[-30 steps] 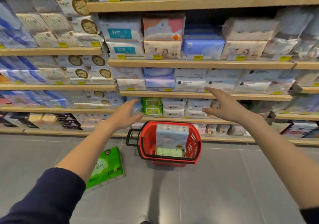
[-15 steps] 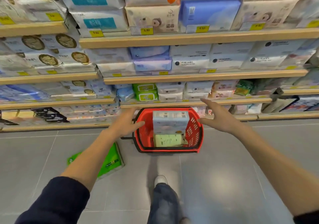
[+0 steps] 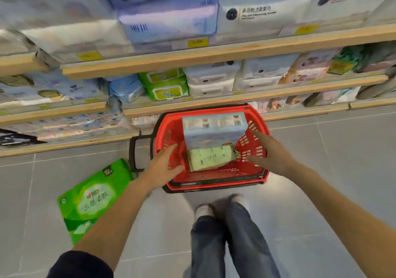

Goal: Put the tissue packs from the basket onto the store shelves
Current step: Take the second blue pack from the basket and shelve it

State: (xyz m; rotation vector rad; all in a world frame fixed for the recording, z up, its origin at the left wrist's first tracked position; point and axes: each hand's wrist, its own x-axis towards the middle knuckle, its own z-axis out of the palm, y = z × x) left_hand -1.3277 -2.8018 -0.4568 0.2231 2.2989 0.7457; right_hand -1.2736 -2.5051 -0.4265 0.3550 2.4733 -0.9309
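While both hands reach into the red basket on the floor, the left hand and right hand have fingers spread apart, holding nothing. A blue pack stands on end above a pale green pack. Lifting the lower one first would likely topple the blue pack. Another green pack lies on the floor, an easy trip.

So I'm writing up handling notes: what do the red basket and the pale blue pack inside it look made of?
Red basket: rigid moulded plastic, judging by its slotted walls and even red colour, semi-gloss. Pale blue pack: probably soft plastic film wrap, printed and faintly shiny; the blur leaves this uncertain.
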